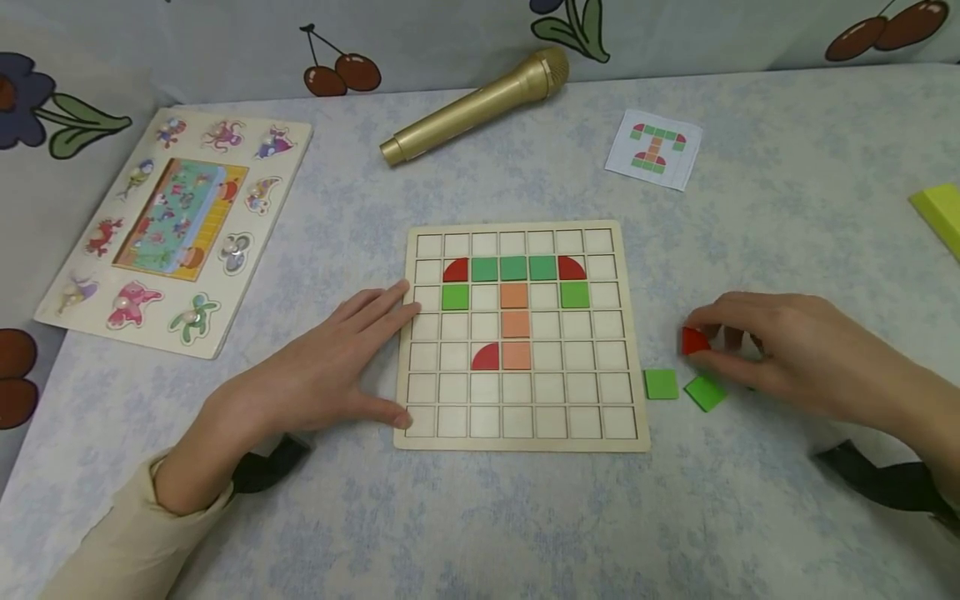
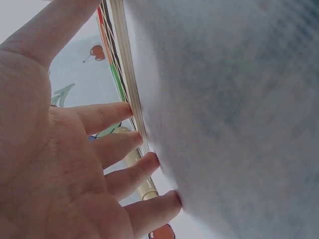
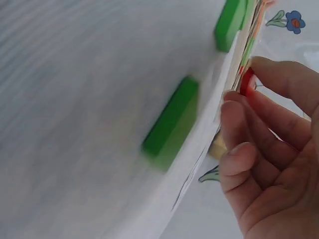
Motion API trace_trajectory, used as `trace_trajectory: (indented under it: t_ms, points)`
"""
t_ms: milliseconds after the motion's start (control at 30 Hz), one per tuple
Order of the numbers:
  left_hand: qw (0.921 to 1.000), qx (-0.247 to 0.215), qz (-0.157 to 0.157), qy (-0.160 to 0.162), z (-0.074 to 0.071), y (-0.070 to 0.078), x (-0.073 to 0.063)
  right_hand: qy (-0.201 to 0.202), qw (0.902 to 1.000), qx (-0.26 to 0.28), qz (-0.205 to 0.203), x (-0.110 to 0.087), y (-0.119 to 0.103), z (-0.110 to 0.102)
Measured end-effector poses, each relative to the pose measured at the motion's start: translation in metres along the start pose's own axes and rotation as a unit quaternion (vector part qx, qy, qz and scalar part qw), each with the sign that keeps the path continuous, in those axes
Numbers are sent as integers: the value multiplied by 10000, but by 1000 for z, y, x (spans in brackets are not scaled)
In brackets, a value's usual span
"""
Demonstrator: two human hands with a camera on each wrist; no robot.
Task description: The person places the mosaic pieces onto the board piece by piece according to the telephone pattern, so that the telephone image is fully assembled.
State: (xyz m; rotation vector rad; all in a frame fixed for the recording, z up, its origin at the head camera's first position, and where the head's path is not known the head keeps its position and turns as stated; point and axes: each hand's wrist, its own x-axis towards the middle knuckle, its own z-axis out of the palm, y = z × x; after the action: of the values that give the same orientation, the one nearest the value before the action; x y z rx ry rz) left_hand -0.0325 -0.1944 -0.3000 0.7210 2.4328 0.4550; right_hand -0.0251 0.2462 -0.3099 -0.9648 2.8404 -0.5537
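Note:
A wooden grid board (image 1: 420,398) lies in the middle of the table, with red quarter-circle, green and orange square tiles set in its upper and middle cells. My left hand (image 1: 322,362) touches the board's left edge with spread, straight fingers; the left wrist view shows the fingertips along that edge. To the right of the board, my right hand (image 1: 795,346) pinches a red tile (image 1: 694,340) between thumb and forefinger, just above the table. Below it lie a green square tile (image 1: 662,384) and a tilted green tile (image 1: 705,392). Another bit of green shows partly under the hand.
A small card (image 1: 654,179) with a coloured tile pattern lies beyond the board. Near the back is a gold microphone (image 1: 472,112). A wooden peg puzzle (image 1: 225,321) with animal pieces sits at the left. A yellow-green object (image 1: 941,217) is cut off at the right edge.

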Motion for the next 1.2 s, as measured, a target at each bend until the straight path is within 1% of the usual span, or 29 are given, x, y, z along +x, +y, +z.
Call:
trace_trajectory:
  t_ms: [100,200,333,433,567,667,767,967,1200]
  points:
    - [10000,5,-5,-8,-1,0,0,257,9987,351,-252,6,-7,-1]
    - [10000,-12,-13,-4,-1,1,1,343,9965,624,-442,14,-16,-2]
    - [10000,-55,-20,-1,-1,1,0,239,9941,915,-531,28,-32,0]
    - [10000,-76,-25,-13,-1,1,0,11,9933,1047,-480,42,-46,3]
    - [9999,-97,-39,-21,-1,2,0,-277,9935,1029,-398,59,-65,8]
    - [9999,-122,-75,-22,-1,2,0,-309,9932,1011,-480,68,-76,13]
    - [9998,-139,-102,-25,0,3,0,-288,9924,1058,-567,73,-85,19]
    - [9998,-155,-93,-32,-1,3,0,-409,9925,1020,-526,77,-90,28]
    - [9998,-132,-128,-51,-1,2,0,-678,9932,863,-377,82,-92,31]
